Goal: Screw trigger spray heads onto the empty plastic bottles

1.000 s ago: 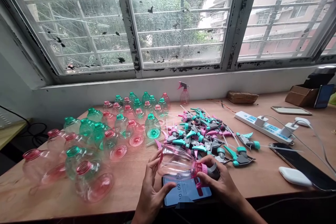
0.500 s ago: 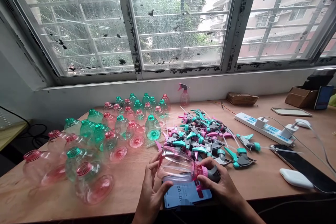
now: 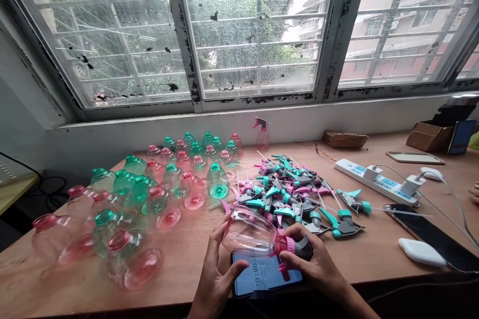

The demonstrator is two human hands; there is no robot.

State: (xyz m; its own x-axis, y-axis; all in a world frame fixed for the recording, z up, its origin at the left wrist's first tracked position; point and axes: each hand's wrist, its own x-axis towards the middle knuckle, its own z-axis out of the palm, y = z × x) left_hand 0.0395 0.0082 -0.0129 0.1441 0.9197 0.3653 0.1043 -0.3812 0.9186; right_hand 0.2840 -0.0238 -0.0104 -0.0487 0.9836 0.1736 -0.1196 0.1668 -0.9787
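A clear pink spray bottle (image 3: 250,233) lies tilted on its side in the air, its base to the left and its neck to the right. My left hand (image 3: 219,264) cups the body, fingers behind it and thumb lifted off the near side. Closed around the neck end is my right hand (image 3: 312,259), its fingers on the pink collar of a grey-and-pink trigger sprayer (image 3: 302,247). The sprayer sits against the bottle's mouth; how tightly, I cannot tell. Beneath lies a phone (image 3: 249,276) with lit timer digits, partly covered by the bottle and hands.
Several green and pink open bottles (image 3: 192,194) stand at left. Loose trigger sprayers (image 3: 288,194) lie heaped in the middle. A bottle with sprayer (image 3: 263,134) stands at the wall. Right: power strip (image 3: 377,183), dark phone (image 3: 434,237), white case (image 3: 422,251), another person's hand (image 3: 475,193).
The bottle has turned slightly in my hands, and my left thumb has come away from its side. Part of another person's hand now shows at the right edge.
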